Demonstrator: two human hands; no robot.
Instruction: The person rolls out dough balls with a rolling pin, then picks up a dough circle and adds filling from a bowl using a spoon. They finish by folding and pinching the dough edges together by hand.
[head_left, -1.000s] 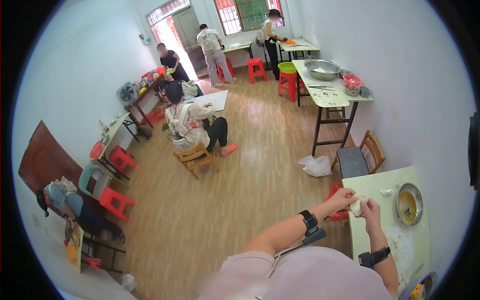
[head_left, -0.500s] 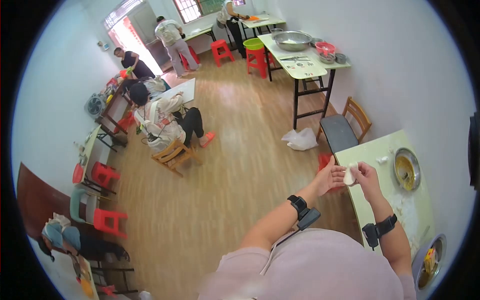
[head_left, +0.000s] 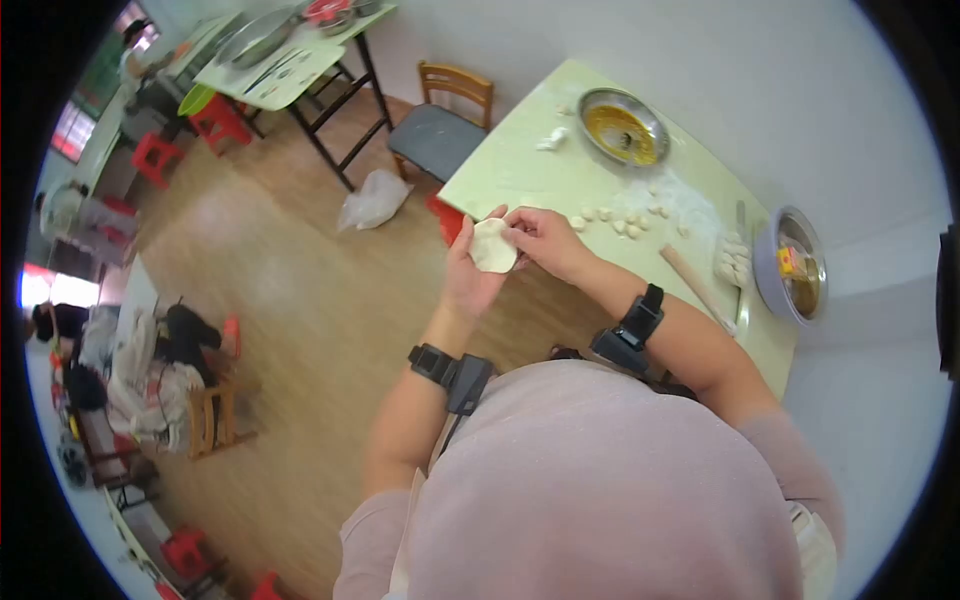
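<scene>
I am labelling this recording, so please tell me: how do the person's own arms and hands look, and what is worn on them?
Both hands are bare, without gloves. The left hand has a black strap at the wrist with a dark boxy device attached below it. The right hand has a similar black strap and device on its forearm. Short, pale pinkish sleeves cover only the upper arms; the forearms are uncovered.

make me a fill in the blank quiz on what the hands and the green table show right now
1. Both hands hold a flat round white dough wrapper, which rests in the ____ hand's palm.
2. The wooden rolling pin lies on the pale ____ table.
3. The round metal bowl of yellow-brown filling stands nearer the wooden ____ than the rolling pin does.

Missing words: left; green; chair
</scene>
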